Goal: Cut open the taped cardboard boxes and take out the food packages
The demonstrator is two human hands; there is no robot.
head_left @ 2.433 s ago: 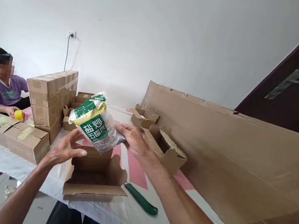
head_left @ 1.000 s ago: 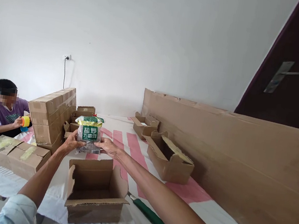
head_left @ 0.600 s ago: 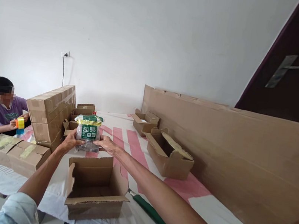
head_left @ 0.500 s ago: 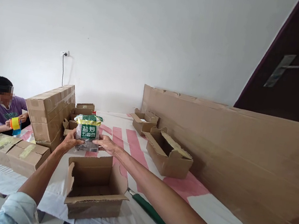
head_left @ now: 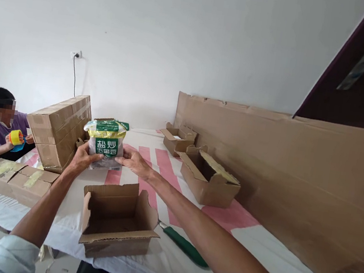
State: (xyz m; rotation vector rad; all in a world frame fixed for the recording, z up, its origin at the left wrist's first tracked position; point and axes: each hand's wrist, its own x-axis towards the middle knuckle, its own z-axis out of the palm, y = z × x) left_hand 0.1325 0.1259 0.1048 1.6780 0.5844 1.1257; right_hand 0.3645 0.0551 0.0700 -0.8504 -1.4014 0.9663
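Between my two hands is a plump plastic bag of beans point(head_left: 106, 143) with a green and yellow top and Chinese lettering on a green label. My left hand point(head_left: 83, 158) grips its left side, thumb across the front. On the opposite side my right hand point(head_left: 133, 162) pinches the lower edge. The bag is held upright above the table, beyond an open cardboard box point(head_left: 117, 248) whose visible inside looks bare. To the right of that box lies a green-handled tool point(head_left: 184, 246); its metal end is partly hidden behind the box.
Two more open boxes, one nearer point(head_left: 206, 188) and one farther point(head_left: 177, 140), stand along a tall cardboard panel point(head_left: 283, 170) at right. Stacked closed boxes point(head_left: 56, 129) and a low taped box point(head_left: 20, 180) are at left. Beyond them a person point(head_left: 1, 128) holds a tape roll point(head_left: 16, 137).
Both hands have raised the bag slightly, and its top now tilts more toward the camera. The view has shifted a little. The person at left has turned the tape roll.
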